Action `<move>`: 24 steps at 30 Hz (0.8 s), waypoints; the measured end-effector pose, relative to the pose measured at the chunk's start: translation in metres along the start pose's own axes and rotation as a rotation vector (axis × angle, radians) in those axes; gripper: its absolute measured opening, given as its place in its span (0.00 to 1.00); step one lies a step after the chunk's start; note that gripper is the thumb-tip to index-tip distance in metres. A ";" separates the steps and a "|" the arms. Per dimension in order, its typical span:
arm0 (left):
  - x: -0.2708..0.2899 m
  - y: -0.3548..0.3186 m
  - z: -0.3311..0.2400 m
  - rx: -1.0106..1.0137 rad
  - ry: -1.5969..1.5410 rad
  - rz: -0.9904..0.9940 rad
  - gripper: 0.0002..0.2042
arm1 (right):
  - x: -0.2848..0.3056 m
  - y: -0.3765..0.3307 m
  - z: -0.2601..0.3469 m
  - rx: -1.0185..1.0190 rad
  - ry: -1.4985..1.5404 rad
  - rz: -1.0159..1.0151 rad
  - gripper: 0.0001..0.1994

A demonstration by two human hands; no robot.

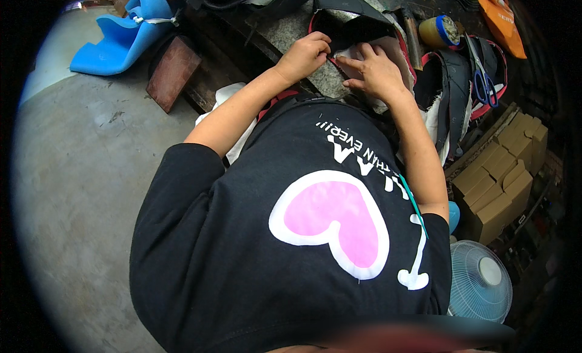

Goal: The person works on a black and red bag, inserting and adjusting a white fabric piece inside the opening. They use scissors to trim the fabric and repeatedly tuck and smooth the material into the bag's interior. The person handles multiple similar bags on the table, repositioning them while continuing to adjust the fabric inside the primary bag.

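Observation:
In front of me on a grey stone-like slab (276, 30) lies a black curved piece with red edging and a pale lining (351, 18); its kind I cannot make out. My left hand (305, 56) has its fingers curled together at the piece's left red edge, pinching it. On the pale lining at the near right side rests my right hand (374, 73), fingers spread. What lies under its palm is hidden. To the right of that hand are similar black pieces with red edging (451, 89), and blue-handled scissors (483, 86) lie on them.
A jar with a blue rim (441, 31) stands beyond my right hand, near an orange bag (500, 19). Blue foam sheet (121, 40) and a brown board (174, 73) are at the far left. Cardboard boxes (500, 174) and a fan (479, 280) stand at the right.

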State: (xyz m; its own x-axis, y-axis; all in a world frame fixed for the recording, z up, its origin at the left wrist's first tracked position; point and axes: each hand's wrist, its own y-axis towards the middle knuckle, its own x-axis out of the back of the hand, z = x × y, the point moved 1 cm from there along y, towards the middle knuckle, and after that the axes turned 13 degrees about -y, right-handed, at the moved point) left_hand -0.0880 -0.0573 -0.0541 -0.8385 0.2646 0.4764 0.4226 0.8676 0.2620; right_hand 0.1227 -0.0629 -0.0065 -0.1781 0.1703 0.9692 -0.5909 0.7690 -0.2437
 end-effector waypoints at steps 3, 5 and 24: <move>-0.006 -0.003 -0.002 0.107 -0.194 -0.076 0.07 | 0.000 -0.001 0.000 0.009 -0.032 -0.026 0.29; -0.008 -0.004 -0.005 -0.002 0.060 -0.030 0.09 | 0.001 -0.002 -0.002 0.018 0.002 -0.047 0.27; -0.003 -0.009 -0.007 -0.266 0.238 0.156 0.16 | -0.020 0.000 -0.002 -0.178 0.190 -0.137 0.17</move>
State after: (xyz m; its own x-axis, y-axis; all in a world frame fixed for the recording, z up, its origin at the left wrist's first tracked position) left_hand -0.0868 -0.0690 -0.0519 -0.6671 0.2529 0.7008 0.6394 0.6771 0.3642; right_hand 0.1277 -0.0651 -0.0263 0.0538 0.1568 0.9862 -0.4487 0.8861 -0.1164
